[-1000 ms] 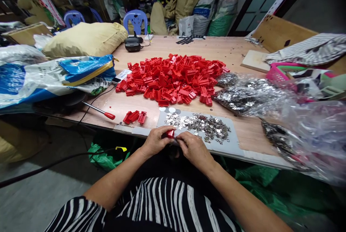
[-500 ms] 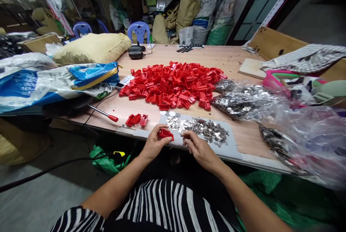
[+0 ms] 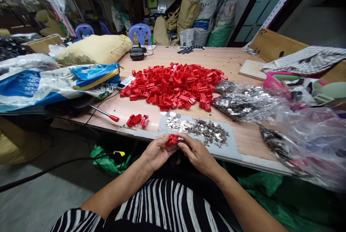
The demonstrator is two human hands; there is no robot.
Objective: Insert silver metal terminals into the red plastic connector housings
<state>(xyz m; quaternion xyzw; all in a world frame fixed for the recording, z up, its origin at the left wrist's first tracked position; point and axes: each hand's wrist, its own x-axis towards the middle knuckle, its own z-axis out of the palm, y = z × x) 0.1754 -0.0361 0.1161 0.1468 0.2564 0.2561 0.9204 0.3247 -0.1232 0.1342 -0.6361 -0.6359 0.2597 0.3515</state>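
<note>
My left hand [image 3: 159, 151] is closed around a small red plastic housing [image 3: 172, 139] just over the table's front edge. My right hand [image 3: 195, 151] meets it from the right, thumb and forefinger pinched on a small metal piece [image 3: 177, 142] at the housing's side; most of that piece is hidden. Beyond the hands, small shiny metal pieces [image 3: 198, 128] lie spread on a grey mat [image 3: 231, 145]. A few finished-looking red housings [image 3: 137, 120] sit to the left, and a large heap of red housings [image 3: 173, 84] fills the middle of the table.
At left lies a red-tipped metal lever [image 3: 113, 117] beside a blue and white sack [image 3: 54, 84]. Clear bags of metal pieces [image 3: 240, 102] and a pink basket [image 3: 273, 80] stand at right. A black device [image 3: 137, 52] sits at the back.
Both hands have come together. The red housing has been turned and shifted slightly right, and the right hand's pinched metal piece now meets it.
</note>
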